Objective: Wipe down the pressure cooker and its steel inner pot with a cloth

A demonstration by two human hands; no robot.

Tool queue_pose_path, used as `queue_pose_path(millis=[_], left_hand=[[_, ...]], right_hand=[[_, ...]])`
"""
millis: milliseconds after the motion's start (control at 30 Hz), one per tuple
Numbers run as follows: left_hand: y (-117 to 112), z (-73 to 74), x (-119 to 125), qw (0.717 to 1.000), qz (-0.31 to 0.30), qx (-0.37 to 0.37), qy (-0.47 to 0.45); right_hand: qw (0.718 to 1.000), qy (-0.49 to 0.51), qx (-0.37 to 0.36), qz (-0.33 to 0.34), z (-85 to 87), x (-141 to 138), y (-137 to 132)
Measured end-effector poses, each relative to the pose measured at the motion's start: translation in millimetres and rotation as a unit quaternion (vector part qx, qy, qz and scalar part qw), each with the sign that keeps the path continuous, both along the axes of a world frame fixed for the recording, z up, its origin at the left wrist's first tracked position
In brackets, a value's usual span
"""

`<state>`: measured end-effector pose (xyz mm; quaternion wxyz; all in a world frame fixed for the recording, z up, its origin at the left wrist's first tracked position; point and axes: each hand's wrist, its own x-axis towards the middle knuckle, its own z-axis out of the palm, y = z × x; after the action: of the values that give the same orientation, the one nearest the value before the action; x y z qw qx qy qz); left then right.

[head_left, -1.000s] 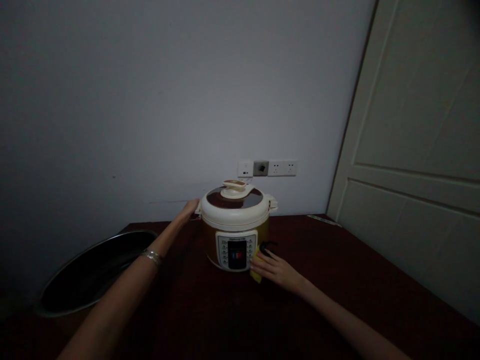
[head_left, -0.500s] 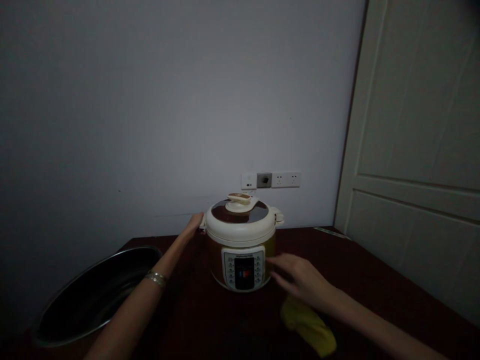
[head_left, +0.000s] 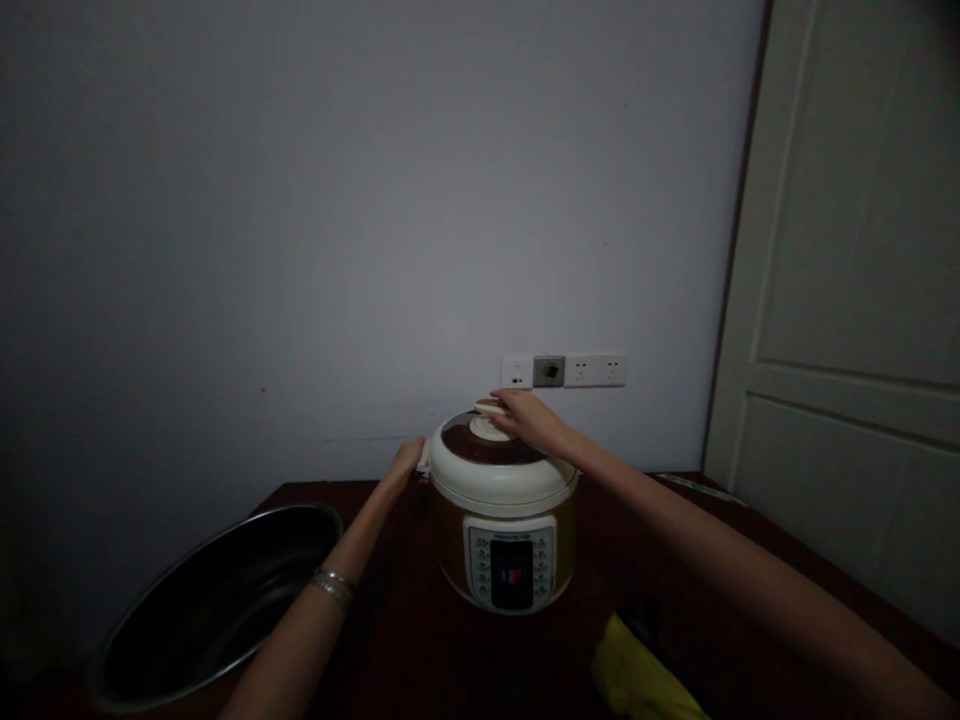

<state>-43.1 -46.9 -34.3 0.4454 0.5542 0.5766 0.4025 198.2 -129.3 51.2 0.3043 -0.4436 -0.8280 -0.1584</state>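
A white and gold electric pressure cooker (head_left: 504, 490) stands upright on the dark red table, its control panel facing me. The lid (head_left: 480, 448), with a brown top, sits on it. My right hand (head_left: 525, 415) is closed on the lid handle (head_left: 486, 407) at the top. At the cooker's left side, my left hand (head_left: 409, 457) is wrapped round the white side handle (head_left: 424, 458); its fingers are partly hidden. A silvery bracelet (head_left: 332, 585) circles my left wrist.
A large dark metal basin (head_left: 217, 580) lies left of the cooker, under my left forearm. On the table's right front is a yellow cloth (head_left: 641, 675). Wall sockets (head_left: 596, 370) are behind the cooker, and a pale door (head_left: 847, 450) stands at right.
My right hand has risen from beside the control panel to the lid handle and closed on it. My left hand stays at the side handle. The whole view has shifted slightly.
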Motion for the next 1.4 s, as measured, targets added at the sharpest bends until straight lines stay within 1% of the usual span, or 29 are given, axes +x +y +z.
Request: queue_pose_path(millis=[67,133,367,467,600,700,767,867,1000,1100,1233,1400], left_hand=[[0,0.1,0,1.000,0.028,0.011,-0.005],[0,0.3,1,0.999,0.042,0.016,-0.011],[2,-2.0,0,0.998,0.052,0.012,-0.020],[4,-3.3,-1,0.998,0.049,0.011,-0.026],[5,-3.9,-2,0.998,0.047,0.011,-0.035],[7,-3.4,-2,0.998,0.054,0.013,-0.036],[10,-3.0,-2,0.998,0.060,0.013,-0.035],[13,-3.1,-1,0.997,0.068,0.008,-0.032],[13,-4.0,-2,0.998,0.063,-0.003,-0.030],[11,-3.9,-2,0.998,0.061,-0.008,-0.029],[9,-1.7,-1,0.997,0.066,-0.012,-0.025],[4,3.6,1,0.998,0.069,-0.006,-0.015]], right_hand=[[1.000,-0.014,0.013,0.010,-0.6,2,2],[0.999,-0.033,0.028,0.014,-1.3,4,3],[0.995,-0.089,0.048,-0.002,-3.2,8,12],[0.994,-0.095,0.050,0.000,4.3,12,15],[0.995,-0.095,0.036,-0.009,23.7,21,18],[0.998,-0.052,0.035,-0.021,37.6,34,23],[0.999,-0.011,0.038,-0.022,43.1,43,28],[0.998,0.034,0.040,-0.020,45.0,54,36],[0.996,0.058,0.055,-0.025,42.5,61,42],[0.995,0.081,0.060,-0.015,42.8,63,40],[0.990,0.127,0.057,-0.013,47.7,70,32],[0.972,0.217,0.070,-0.047,53.1,89,23]])
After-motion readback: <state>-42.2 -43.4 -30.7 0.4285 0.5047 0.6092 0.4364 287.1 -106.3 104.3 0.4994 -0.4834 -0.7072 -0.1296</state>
